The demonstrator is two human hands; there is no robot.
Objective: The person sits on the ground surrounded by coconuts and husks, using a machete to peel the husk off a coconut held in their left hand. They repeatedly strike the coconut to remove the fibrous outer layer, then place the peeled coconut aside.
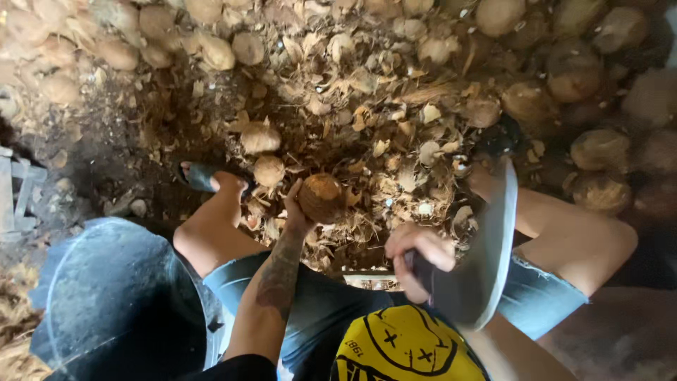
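Both hands are busy over a floor strewn with husk. Reaching forward, the left hand (296,208) curls its fingers around the near side of a round brown coconut (321,197), gripping it from the side and below so it sits just above the litter. Well to the right of that coconut, the right hand (416,257) is closed tight around the dark handle of a broad, curved blade (493,247), whose flat grey face rises from the fist and leans up and away, its tip reaching level with the coconut.

Just left of the held coconut lie two more shelled coconuts (264,152), one beyond the other, on the heap of husk scraps (374,127) that spreads around and behind it. Further back and off to the right, whole coconuts (571,77) are piled along the edge of the view. A bare foot in a sandal (204,176) rests left of the held coconut, and a large dark tub (113,303) stands well to its lower left, beside the person's knee in denim shorts (317,310).
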